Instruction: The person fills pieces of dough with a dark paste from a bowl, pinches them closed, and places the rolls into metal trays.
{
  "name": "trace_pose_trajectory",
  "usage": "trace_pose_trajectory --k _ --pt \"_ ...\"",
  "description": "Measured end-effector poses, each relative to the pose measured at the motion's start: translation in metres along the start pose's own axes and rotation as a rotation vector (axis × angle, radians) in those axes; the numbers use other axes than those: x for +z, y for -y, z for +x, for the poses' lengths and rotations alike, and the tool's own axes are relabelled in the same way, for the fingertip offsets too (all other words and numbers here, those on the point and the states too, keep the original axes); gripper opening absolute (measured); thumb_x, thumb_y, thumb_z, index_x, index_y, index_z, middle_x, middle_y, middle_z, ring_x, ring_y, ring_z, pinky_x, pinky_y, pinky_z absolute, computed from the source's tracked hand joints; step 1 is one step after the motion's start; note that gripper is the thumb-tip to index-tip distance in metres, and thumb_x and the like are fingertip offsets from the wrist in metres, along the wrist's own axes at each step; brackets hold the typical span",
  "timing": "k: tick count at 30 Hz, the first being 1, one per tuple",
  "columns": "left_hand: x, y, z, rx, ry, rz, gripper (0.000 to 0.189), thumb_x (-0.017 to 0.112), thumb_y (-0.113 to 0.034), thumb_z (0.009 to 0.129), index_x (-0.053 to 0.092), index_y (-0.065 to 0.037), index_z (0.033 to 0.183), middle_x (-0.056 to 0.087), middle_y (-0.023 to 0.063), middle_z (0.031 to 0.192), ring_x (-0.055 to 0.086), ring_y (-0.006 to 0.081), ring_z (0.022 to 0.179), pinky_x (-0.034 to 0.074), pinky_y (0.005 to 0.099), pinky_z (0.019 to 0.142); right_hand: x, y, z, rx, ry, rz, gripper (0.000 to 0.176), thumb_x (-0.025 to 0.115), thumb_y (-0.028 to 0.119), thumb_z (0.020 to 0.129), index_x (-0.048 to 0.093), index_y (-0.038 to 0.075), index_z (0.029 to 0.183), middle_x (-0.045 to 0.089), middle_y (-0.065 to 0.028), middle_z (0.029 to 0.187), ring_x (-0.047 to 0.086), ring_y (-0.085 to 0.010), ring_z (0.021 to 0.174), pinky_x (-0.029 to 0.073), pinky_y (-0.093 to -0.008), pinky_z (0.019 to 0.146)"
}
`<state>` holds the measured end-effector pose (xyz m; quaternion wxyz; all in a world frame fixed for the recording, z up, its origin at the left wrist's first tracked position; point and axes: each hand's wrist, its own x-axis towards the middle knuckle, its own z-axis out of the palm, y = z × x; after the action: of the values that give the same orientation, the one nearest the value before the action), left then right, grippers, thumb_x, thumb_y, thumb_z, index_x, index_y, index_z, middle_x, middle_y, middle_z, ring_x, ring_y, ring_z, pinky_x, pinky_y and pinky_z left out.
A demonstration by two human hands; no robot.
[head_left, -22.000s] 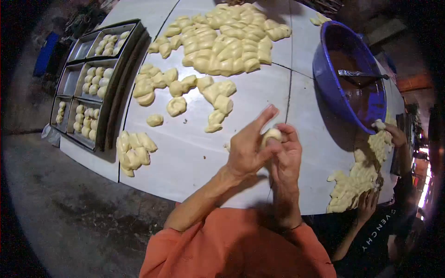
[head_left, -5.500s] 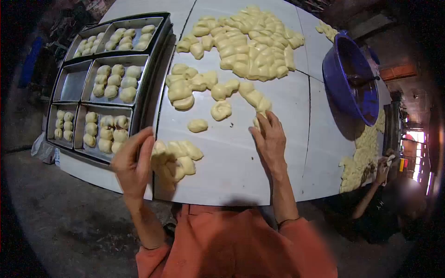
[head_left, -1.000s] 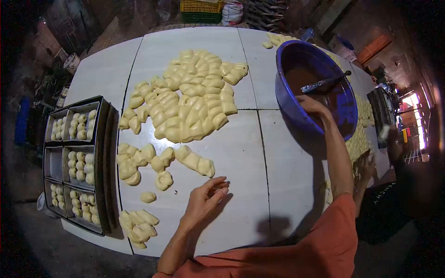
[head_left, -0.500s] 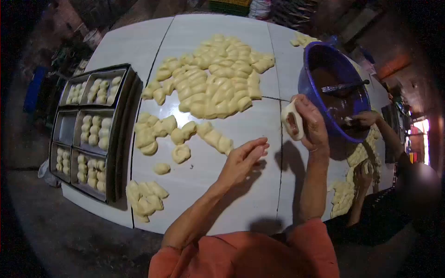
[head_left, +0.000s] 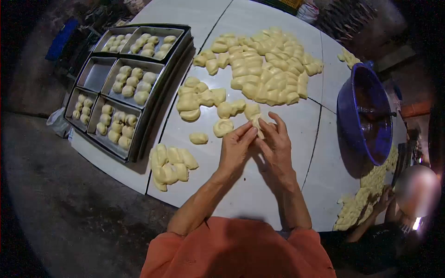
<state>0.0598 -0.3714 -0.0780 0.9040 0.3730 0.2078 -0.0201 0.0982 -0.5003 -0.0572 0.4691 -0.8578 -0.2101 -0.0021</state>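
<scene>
My left hand (head_left: pixel 236 148) and my right hand (head_left: pixel 278 146) meet above the white table. Between their fingertips they pinch a piece of dough (head_left: pixel 257 126), mostly hidden by the fingers; its filling does not show. Just beyond the fingers lie a strip of dough (head_left: pixel 252 110) and a round flattened dough piece (head_left: pixel 223 127). A small oval dough piece (head_left: pixel 199 138) rests to the left of my left hand. Farther back spreads a large sheet of joined dough pieces (head_left: pixel 269 74).
Left stands a black-framed rack of metal pans (head_left: pixel 95 74) holding dough balls, one compartment bare. A purple basin (head_left: pixel 345 106) with brown filling and a dark-handled tool stands right. Another person (head_left: pixel 384 199) works by more dough (head_left: pixel 359 204) at lower right. Dough cluster (head_left: pixel 169 167) lies front left.
My right hand has come left from beside the basin with the filled dough, and both hands now pinch it. The view has shifted, and the other person's hand has left the basin.
</scene>
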Motion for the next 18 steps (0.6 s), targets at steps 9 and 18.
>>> trace_pose_trajectory --k 9,18 --pt "-0.02 -0.022 0.016 -0.072 -0.014 0.135 0.034 0.072 -0.024 0.096 0.071 0.004 0.116 0.068 -0.0007 0.085 0.052 0.0025 0.064 0.04 0.0189 0.055 0.018 0.026 0.002 0.583 0.03 0.753 0.026 0.068 0.019 0.097 0.069 -0.003 0.11 0.062 -0.002 0.078 0.054 -0.0062 0.066 0.045 -0.0235 0.055" --pt "-0.025 -0.037 0.008 -0.177 0.096 0.133 0.032 0.071 -0.015 0.092 0.067 0.003 0.119 0.071 0.0103 0.098 0.069 0.0158 0.082 0.059 0.029 0.072 0.013 0.0 -0.021 -0.002 0.077 0.269 0.033 0.07 0.01 0.092 0.066 0.005 0.124 0.058 -0.0142 0.122 0.061 -0.0223 0.103 0.052 -0.0342 0.092"
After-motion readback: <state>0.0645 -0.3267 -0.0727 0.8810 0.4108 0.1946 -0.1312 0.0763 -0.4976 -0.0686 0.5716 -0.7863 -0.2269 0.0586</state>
